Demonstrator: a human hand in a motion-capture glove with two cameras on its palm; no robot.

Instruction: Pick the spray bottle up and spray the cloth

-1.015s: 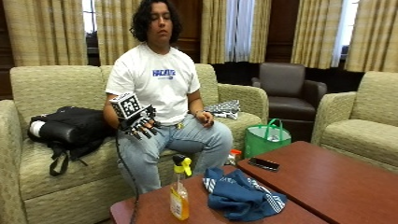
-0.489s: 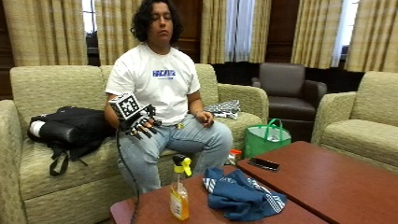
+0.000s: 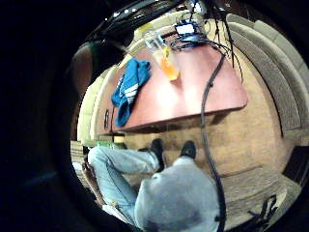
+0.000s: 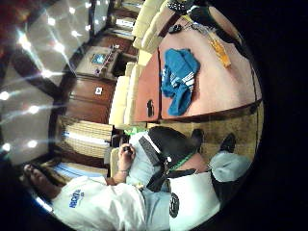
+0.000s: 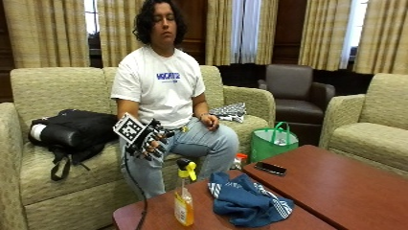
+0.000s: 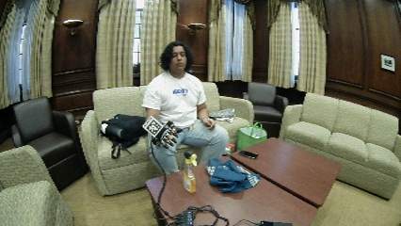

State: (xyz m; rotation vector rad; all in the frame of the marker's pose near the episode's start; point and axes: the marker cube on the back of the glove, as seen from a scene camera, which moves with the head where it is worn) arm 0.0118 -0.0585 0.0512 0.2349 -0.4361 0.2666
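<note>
Spray bottle [image 5: 184,199] stands upright nearest the camera on the red-brown table [image 5: 357,184], holding orange liquid under a yellow trigger head. Just beside it, not clearly touching, lies the cloth [image 5: 247,201], a crumpled blue piece with white stripes. Farther along the table top rests a dark phone [image 5: 270,168]. Above the table's near edge and over the person's knee hangs the gloved right hand [image 5: 150,140], apart from the bottle, fingers relaxed and pointing downward, gripping nothing. The person sits behind it on a beige sofa [image 5: 44,91], the bare left hand [image 5: 209,121] resting on the thigh with its fingers loosely curled. A black backpack [image 5: 73,129] lies on the sofa cushion beside the gloved arm. A green bag [image 5: 274,142] stands on the floor between sofa and table.
</note>
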